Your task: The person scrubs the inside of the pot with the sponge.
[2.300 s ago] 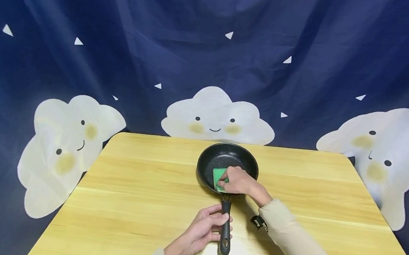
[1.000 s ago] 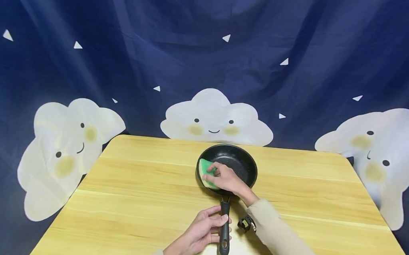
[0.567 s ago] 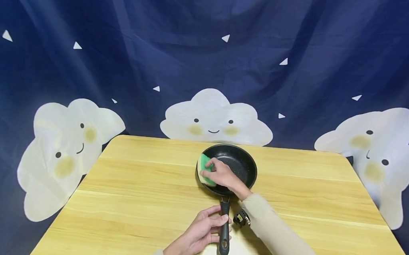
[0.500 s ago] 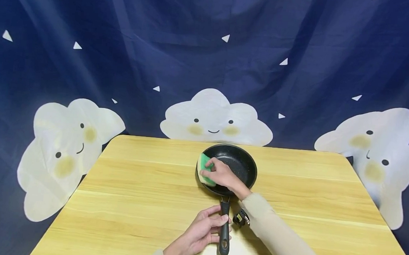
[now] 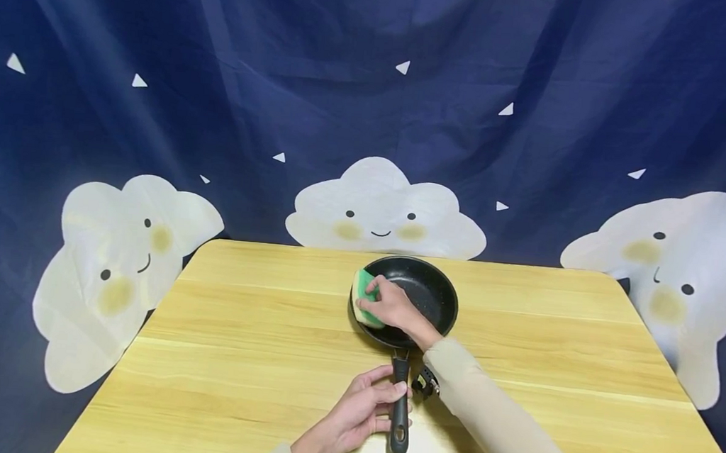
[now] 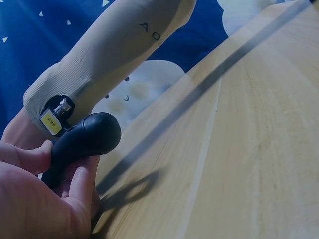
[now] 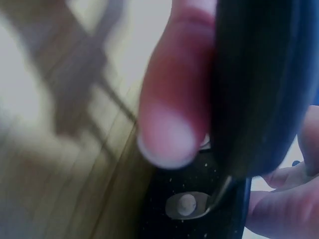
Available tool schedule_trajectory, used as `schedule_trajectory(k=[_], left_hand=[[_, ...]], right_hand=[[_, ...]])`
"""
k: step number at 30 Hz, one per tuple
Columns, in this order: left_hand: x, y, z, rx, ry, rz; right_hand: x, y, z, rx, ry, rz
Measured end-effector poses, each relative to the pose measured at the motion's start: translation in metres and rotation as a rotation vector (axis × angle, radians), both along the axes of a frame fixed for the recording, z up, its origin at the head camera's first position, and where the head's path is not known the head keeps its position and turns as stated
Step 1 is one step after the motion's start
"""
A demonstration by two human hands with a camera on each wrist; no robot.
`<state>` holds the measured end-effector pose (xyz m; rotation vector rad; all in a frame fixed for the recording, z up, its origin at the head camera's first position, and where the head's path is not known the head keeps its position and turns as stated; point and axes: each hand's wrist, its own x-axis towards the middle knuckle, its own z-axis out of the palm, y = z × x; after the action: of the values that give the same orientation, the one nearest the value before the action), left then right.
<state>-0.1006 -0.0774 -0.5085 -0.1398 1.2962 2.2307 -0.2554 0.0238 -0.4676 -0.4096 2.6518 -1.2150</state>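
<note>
A black frying pan (image 5: 426, 297) lies on the wooden table in the head view, its handle (image 5: 399, 421) toward the person. My left hand (image 5: 355, 411) grips that handle, thumb on top and fingers beneath. Inside the pan, my right hand (image 5: 390, 305) pinches a green and cream sponge (image 5: 363, 290) against the left wall, where it stands tilted. In the left wrist view the handle's rounded end (image 6: 102, 133) pokes out of the left hand (image 6: 40, 204). From the right wrist, a left-hand finger (image 7: 174, 109) shows beside the handle (image 7: 254, 89), near a rivet on the pan.
The wooden table (image 5: 212, 357) extends to both sides of the pan. A dark blue curtain (image 5: 350, 62) with white clouds hangs right behind its far edge. A small wrist camera (image 5: 425, 383) sits under the right sleeve, close to the pan handle.
The right hand has slid the sponge from the pan's near side leftward and up along the left wall, tilting it. The left hand and pan have stayed put.
</note>
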Motion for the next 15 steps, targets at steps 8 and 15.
schedule_trajectory(k=[8,15], left_hand=[[0.0006,0.0021,-0.0005,-0.016,0.002,0.019],[0.0001,0.0027,0.0014,-0.023,0.007,0.009]], right_hand=[[-0.0026,-0.0017,-0.0019,0.117,0.075,-0.007],[-0.0039,-0.0041,-0.0054,0.15,0.118,-0.015]])
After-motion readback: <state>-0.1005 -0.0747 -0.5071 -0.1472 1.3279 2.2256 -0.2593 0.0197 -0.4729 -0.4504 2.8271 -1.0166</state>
